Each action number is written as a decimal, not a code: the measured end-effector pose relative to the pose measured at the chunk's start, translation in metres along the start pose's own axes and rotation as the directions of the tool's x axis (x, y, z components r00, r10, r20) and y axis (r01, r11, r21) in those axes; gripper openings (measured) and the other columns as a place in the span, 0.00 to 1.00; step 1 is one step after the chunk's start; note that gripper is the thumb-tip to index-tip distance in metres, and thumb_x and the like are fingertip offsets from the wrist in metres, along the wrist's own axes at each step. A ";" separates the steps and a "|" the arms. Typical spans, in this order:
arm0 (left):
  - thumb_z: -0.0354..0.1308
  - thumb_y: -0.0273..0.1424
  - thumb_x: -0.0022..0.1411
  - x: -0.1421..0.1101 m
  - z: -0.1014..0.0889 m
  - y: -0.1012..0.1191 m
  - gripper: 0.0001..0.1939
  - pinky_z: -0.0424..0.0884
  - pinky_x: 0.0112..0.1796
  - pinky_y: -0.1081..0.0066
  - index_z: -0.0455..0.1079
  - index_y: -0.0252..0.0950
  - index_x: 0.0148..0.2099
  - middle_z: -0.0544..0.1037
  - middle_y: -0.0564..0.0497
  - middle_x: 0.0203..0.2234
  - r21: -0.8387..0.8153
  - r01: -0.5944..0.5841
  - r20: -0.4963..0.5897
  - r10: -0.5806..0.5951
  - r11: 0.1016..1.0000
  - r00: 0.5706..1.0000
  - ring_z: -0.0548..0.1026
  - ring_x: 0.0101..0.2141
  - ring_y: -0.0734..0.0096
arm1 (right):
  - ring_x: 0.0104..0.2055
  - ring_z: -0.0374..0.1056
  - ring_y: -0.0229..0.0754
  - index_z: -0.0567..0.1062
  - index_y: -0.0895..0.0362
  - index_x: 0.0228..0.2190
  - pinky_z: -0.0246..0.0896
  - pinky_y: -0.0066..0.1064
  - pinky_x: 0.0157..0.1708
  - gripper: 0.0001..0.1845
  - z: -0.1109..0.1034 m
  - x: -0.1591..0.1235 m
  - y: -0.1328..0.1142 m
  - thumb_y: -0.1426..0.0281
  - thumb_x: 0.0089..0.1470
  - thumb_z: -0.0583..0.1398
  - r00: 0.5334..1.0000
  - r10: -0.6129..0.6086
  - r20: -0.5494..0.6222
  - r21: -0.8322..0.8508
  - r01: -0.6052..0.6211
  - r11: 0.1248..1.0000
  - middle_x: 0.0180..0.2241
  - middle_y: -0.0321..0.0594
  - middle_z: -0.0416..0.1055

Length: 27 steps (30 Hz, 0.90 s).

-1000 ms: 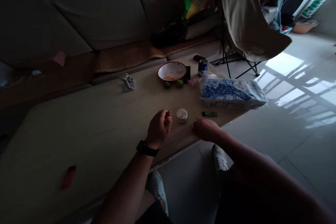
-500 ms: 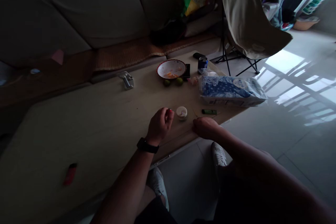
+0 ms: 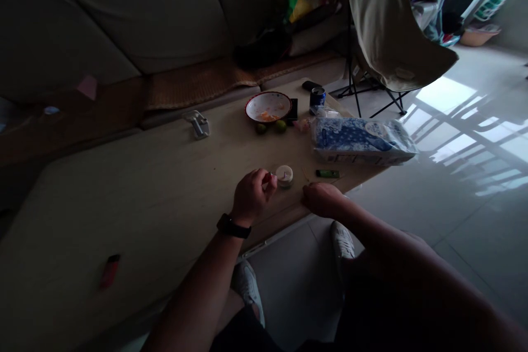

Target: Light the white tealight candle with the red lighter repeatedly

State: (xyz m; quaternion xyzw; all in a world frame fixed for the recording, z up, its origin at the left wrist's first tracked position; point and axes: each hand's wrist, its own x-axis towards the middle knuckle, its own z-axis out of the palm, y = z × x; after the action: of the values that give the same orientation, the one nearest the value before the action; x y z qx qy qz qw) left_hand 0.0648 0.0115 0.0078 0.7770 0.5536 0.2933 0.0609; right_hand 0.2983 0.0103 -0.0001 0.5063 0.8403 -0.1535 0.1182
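Okay, on my feed the left hand (image 3: pixel 252 197) is closed in a pinch on a small red item (image 3: pixel 269 178), too small for me to identify, just beside a round white plastic tub (image 3: pixel 284 176). The right hand (image 3: pixel 323 200) lies curled at the edge of the long beige table (image 3: pixel 231 154); I can't tell if it holds anything. Near it are a thin pale stick (image 3: pixel 306 176) and a green lighter (image 3: pixel 327 174). Farther off sit a blue-and-white plastic-wrapped pack (image 3: pixel 363 142) and a white bowl with orange scraps (image 3: pixel 268 107).

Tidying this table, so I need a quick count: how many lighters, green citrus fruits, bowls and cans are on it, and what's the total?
Lighters: 2 (green lighter, red lighter)
Green citrus fruits: 2
Bowls: 1 (white bowl)
Cans: 1 (blue can)
Total: 6
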 end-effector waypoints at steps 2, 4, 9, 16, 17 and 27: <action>0.49 0.42 0.72 0.000 0.001 0.000 0.16 0.65 0.36 0.65 0.65 0.39 0.34 0.75 0.48 0.29 0.030 -0.011 0.000 0.011 0.999 1.000 0.73 0.33 0.63 | 0.48 0.77 0.52 0.78 0.60 0.46 0.68 0.36 0.45 0.18 -0.001 0.000 0.000 0.64 0.68 0.52 1.000 0.014 -0.001 0.000 -0.014 1.000 0.45 0.55 0.80; 0.49 0.41 0.71 0.001 0.002 -0.001 0.15 0.65 0.36 0.64 0.66 0.39 0.34 0.76 0.47 0.30 0.057 -0.016 -0.003 0.016 0.998 1.000 0.73 0.33 0.62 | 0.49 0.77 0.53 0.78 0.60 0.46 0.68 0.36 0.45 0.19 -0.001 0.000 0.000 0.64 0.69 0.51 1.000 0.022 0.012 -0.012 -0.022 1.000 0.45 0.56 0.80; 0.50 0.39 0.70 0.003 0.006 0.000 0.13 0.65 0.36 0.64 0.67 0.39 0.34 0.76 0.47 0.29 0.106 -0.037 -0.005 0.038 0.994 0.999 0.73 0.33 0.61 | 0.49 0.77 0.54 0.79 0.61 0.45 0.68 0.37 0.46 0.20 -0.002 -0.001 0.000 0.65 0.69 0.50 1.000 -0.002 0.006 -0.038 0.003 0.999 0.46 0.58 0.79; 0.52 0.36 0.68 0.005 0.010 0.002 0.10 0.64 0.35 0.63 0.66 0.39 0.33 0.77 0.47 0.29 0.155 -0.038 0.001 0.039 0.987 0.999 0.73 0.33 0.60 | 0.48 0.77 0.54 0.79 0.61 0.46 0.68 0.38 0.46 0.19 -0.002 -0.001 0.000 0.66 0.69 0.51 1.000 0.006 0.014 -0.030 -0.006 1.000 0.45 0.58 0.79; 0.52 0.35 0.67 0.005 0.011 0.002 0.09 0.64 0.35 0.63 0.66 0.39 0.34 0.77 0.47 0.29 0.154 -0.038 -0.002 0.038 0.987 0.999 0.73 0.33 0.60 | 0.48 0.77 0.54 0.79 0.61 0.46 0.68 0.38 0.46 0.19 -0.002 -0.001 0.000 0.66 0.69 0.51 1.000 -0.003 0.016 -0.036 0.004 0.999 0.46 0.58 0.79; 0.53 0.33 0.66 0.007 0.013 0.005 0.06 0.65 0.35 0.62 0.66 0.39 0.35 0.76 0.44 0.30 0.144 -0.073 0.013 0.072 0.987 0.997 0.73 0.34 0.57 | 0.49 0.77 0.54 0.79 0.60 0.45 0.69 0.37 0.46 0.18 -0.009 -0.002 -0.003 0.64 0.67 0.54 0.999 0.044 0.014 0.022 -0.044 0.999 0.46 0.56 0.80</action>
State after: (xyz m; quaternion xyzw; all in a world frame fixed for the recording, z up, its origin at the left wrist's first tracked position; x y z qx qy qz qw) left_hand 0.0775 0.0188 0.0021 0.8001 0.5446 0.2515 -0.0042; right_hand 0.2962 0.0103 0.0092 0.5248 0.8264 -0.1637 0.1216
